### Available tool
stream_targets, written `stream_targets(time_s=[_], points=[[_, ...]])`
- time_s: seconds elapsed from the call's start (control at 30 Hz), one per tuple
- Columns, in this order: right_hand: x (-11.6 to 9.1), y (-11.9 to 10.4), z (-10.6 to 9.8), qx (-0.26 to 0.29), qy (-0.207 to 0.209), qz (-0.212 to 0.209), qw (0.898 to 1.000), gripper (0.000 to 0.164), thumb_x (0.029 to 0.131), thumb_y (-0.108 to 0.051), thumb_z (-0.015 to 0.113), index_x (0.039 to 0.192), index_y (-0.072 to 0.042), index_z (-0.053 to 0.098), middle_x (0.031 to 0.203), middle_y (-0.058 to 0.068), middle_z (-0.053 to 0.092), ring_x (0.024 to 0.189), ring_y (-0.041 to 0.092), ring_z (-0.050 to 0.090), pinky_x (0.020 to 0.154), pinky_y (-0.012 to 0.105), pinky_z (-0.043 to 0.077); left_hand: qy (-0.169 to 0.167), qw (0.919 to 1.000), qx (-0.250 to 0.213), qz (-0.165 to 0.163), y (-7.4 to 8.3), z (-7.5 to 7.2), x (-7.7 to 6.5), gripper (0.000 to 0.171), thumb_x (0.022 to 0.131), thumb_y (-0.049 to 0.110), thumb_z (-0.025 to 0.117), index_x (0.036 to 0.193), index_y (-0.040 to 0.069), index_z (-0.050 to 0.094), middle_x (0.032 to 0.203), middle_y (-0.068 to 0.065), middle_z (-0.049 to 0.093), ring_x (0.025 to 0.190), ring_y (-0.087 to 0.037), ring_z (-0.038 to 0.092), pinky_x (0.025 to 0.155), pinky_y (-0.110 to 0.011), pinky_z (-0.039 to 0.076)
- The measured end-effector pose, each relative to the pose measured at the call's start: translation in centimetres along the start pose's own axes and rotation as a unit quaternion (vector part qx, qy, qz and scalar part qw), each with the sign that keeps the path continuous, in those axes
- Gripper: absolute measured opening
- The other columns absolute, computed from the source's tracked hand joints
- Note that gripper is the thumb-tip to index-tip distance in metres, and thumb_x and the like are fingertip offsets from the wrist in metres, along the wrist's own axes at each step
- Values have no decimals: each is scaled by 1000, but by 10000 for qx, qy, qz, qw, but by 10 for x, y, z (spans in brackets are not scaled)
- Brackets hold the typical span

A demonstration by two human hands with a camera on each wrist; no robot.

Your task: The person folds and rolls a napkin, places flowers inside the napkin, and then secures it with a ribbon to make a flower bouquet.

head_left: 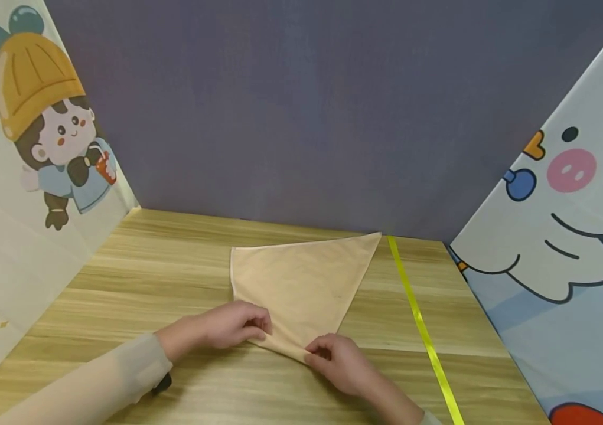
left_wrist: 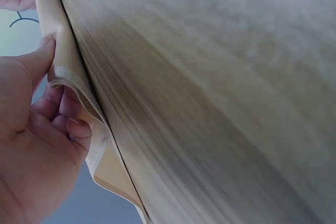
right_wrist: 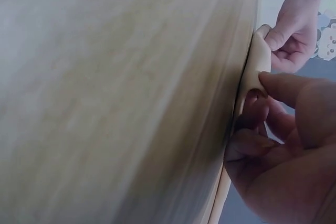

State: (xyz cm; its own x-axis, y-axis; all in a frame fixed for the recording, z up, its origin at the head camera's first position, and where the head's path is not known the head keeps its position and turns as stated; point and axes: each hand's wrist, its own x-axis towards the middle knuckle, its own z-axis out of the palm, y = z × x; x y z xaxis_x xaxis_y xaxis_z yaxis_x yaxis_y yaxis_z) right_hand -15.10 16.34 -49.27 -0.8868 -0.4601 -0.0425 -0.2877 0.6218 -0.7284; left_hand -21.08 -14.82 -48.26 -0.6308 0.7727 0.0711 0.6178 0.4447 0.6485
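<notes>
A light tan cloth (head_left: pixel 301 277) with a pale hem lies on the wood-grain table, its near edge folded or rolled over. My left hand (head_left: pixel 234 324) pinches the left end of that near edge between thumb and fingers. At the other end, my right hand (head_left: pixel 341 363) pinches the edge the same way. In the left wrist view, the thumb of the left hand (left_wrist: pixel 37 129) presses on the folded cloth (left_wrist: pixel 60 35), and fingers curl beneath. The right wrist view has the right hand (right_wrist: pixel 289 140) gripping the rolled cloth edge (right_wrist: pixel 254 72).
The wood-grain table (head_left: pixel 173 265) meets a grey-purple back wall (head_left: pixel 290 118). A yellow strip (head_left: pixel 423 324) runs along the table right of the cloth. Cartoon-printed panels stand at left (head_left: pixel 3 236) and right (head_left: pixel 519 307). A small black object (head_left: pixel 162 383) shows by the left sleeve.
</notes>
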Motion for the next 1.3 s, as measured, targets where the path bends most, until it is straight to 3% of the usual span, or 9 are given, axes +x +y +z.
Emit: stream_targets(time_s=[0.17, 0.3, 0.53, 0.63, 0.77, 0.93, 1.1, 1.3], points=[[0, 0, 0, -3, 24, 155, 9999, 13, 104, -31, 77, 101, -19, 81, 91, -7, 67, 80, 0, 54, 72, 24, 47, 225, 9972, 679, 213, -2, 2, 2, 5, 106, 20, 75, 105, 19, 79, 102, 10, 67, 94, 1, 59, 87, -25, 56], [0, 1, -1, -124, 116, 268, 9995, 15, 104, -33, 76, 99, -20, 81, 92, -8, 68, 82, 1, 55, 74, 26, 48, 277, 9956, 807, 381, -3, 4, 4, 3, 104, 19, 77, 107, 17, 78, 102, 7, 68, 94, -2, 61, 85, -24, 57], [-4, 2, -4, -208, 206, 667, 9973, 16, 102, -34, 78, 93, -21, 76, 84, -9, 64, 77, 4, 53, 70, 25, 45, -229, 9968, 731, 217, 2, 5, 7, 16, 95, 29, 87, 108, 20, 83, 98, 12, 67, 87, 5, 55, 82, -17, 52], [-9, 2, -9, -314, 230, 762, 9963, 16, 102, -34, 78, 93, -20, 75, 87, -7, 62, 79, 6, 53, 71, 26, 44, -413, 9929, 1020, 450, 9, 7, 10, 23, 91, 32, 91, 108, 19, 83, 95, 13, 66, 84, 6, 50, 79, -15, 48], [-19, 1, -15, -666, 374, 799, 9939, 16, 99, -33, 81, 97, -20, 73, 90, -5, 60, 80, 7, 51, 70, 26, 44, -414, 9816, 1594, 969, 19, 13, 16, 18, 93, 31, 88, 106, 21, 82, 91, 13, 65, 81, 7, 48, 78, -14, 46], [-33, 5, -19, -853, 475, 406, 9944, 18, 97, -25, 84, 110, -24, 71, 97, -5, 57, 78, 2, 49, 68, 23, 46, -442, 9710, 1933, 1338, 29, 17, 25, 15, 94, 33, 87, 105, 23, 83, 88, 14, 66, 80, 7, 48, 81, -15, 47], [-43, 16, -26, -353, 180, 160, 9991, 15, 99, -20, 82, 111, -27, 76, 94, -5, 56, 76, 0, 49, 65, 21, 45, -668, 9748, 1753, 1206, 34, 19, 34, 14, 95, 32, 86, 107, 23, 84, 85, 15, 63, 78, 9, 45, 78, -13, 44], [-52, 29, -37, 69, -170, 319, 9993, 24, 94, -25, 89, 115, -24, 77, 97, -1, 58, 79, 3, 50, 67, 22, 45, -943, 9882, 901, 805, 40, 25, 44, 14, 99, 27, 83, 111, 22, 78, 89, 17, 69, 79, 10, 55, 77, -10, 47]])
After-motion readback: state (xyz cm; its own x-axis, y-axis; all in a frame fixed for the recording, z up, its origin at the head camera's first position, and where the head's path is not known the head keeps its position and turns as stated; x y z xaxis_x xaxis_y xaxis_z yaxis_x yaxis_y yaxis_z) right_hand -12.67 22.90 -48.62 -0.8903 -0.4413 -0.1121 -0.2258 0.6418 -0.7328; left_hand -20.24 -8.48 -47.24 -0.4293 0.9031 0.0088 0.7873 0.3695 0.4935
